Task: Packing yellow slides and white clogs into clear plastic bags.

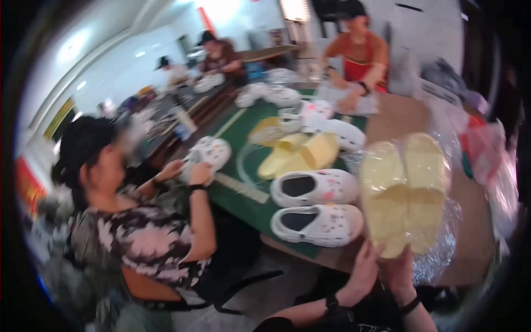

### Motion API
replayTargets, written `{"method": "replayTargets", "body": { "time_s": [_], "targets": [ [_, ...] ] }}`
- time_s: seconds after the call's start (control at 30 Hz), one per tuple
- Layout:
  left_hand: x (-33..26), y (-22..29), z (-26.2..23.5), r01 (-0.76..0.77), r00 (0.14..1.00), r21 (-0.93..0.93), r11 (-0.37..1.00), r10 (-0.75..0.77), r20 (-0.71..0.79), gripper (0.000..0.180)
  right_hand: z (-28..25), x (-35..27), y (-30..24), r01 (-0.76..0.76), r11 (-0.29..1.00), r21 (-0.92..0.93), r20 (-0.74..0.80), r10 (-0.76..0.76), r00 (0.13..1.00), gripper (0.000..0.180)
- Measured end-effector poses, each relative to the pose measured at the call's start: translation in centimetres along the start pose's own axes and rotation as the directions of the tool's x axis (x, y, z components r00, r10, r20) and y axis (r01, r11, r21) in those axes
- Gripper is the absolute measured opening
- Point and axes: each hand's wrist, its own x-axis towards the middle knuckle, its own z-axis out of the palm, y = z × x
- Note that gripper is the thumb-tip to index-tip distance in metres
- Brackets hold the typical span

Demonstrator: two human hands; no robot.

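A pair of pale yellow slide sandals lies side by side in a clear plastic wrapper, near the table's right front edge. My left hand grips the wrapped pair at its lower left end, with fingers closed on it. Beside it, my right hand holds the same end; its fingers are partly hidden behind the sandals. Left of the pair sit two white clogs with dark insoles, the nearer clog and the farther clog. Another yellow slide pair rests beyond them.
Crumpled clear plastic lies beside the wrapped sandals. More white clogs stand farther back on the green mat. At left, a seated person handles a white clog. Across the table, a person in a red apron handles clear plastic.
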Motion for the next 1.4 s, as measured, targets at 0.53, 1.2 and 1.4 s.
{"method": "replayTargets", "body": {
  "time_s": [0.53,1.2,1.4],
  "targets": [
    [1.9,2.7,0.6,0.003,0.945,0.271,0.963,-0.091,0.314,0.039,-2.1,-1.9,-3.8,0.261,0.957,-0.13,-0.246,-0.286,0.926,0.035],
    [-3.4,3.8,-0.5,-0.039,0.998,0.531,0.847,0.006,0.063,0.031,-31.9,-29.2,-22.9,0.352,0.665,-0.659,-0.741,-0.655,-0.149,0.037],
    [-3.1,4.1,1.3,-0.104,0.994,0.547,0.831,0.069,0.085,0.028,-45.5,-31.5,-25.6,0.136,0.525,-0.84,-0.505,-0.848,0.16,0.042]
  ]
}}
